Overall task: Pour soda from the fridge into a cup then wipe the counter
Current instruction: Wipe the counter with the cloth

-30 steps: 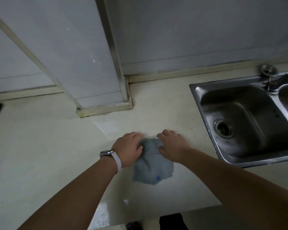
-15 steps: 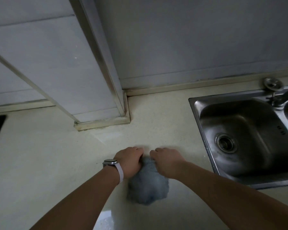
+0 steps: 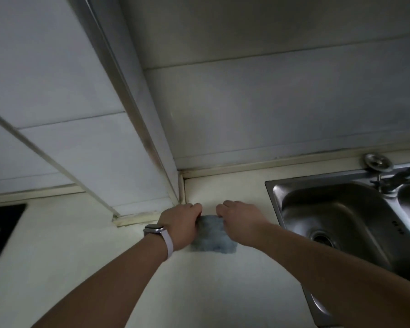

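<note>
A grey-blue cloth lies flat on the pale counter, close to the corner where a boxed wall column meets the back wall. My left hand, with a watch on its wrist, grips the cloth's left edge. My right hand grips its right edge. Both hands press the cloth against the counter, and their fingers cover its far edge. No soda or cup is in view.
A steel sink sits in the counter just right of my right hand, with a tap and a round metal cap behind it. A black hob lies at the left edge. The wall column juts onto the counter.
Both hands have pushed the cloth away from me across the counter, towards the back wall corner. The cloth lies flatter now, and the view has tilted upward.
</note>
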Tool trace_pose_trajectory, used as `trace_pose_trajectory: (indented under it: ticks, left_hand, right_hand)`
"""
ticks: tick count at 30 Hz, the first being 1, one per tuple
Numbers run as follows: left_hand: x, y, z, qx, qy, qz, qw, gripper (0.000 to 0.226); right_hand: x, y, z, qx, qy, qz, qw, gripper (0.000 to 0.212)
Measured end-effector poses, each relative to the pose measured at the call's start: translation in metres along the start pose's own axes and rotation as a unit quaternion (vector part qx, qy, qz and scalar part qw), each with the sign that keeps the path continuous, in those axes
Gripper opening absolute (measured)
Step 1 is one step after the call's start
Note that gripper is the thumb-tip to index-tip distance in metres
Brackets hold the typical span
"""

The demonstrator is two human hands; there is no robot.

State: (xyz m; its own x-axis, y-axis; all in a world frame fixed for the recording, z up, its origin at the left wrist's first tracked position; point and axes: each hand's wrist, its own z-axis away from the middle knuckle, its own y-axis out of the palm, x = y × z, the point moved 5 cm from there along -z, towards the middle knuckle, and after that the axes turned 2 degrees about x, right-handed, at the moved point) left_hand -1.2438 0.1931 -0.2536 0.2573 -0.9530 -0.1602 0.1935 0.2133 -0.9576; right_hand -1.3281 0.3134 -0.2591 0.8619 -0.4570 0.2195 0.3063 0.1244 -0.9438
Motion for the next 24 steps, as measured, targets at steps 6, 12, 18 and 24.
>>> trace_pose_trajectory:
  ticks: [6, 12, 18, 24]
  left_hand:
    - [-0.004, -0.028, -0.031, -0.052, 0.013, -0.058, 0.997, 0.020]
    - [0.001, -0.033, -0.059, -0.019, -0.025, -0.054, 0.998, 0.011]
    - [0.014, -0.012, -0.105, 0.035, -0.063, -0.096, 0.993, 0.025]
    - [0.033, 0.015, -0.147, 0.052, -0.130, -0.124, 0.982, 0.038]
  right_hand:
    - [-0.025, -0.041, -0.025, -0.049, 0.004, -0.029, 0.998, 0.019]
    - [-0.040, -0.046, -0.049, -0.038, -0.018, -0.041, 0.998, 0.013]
    - [-0.067, -0.027, -0.102, 0.006, 0.005, -0.031, 0.999, 0.016]
    - [-0.089, 0.001, -0.150, 0.012, 0.031, 0.009, 0.999, 0.026]
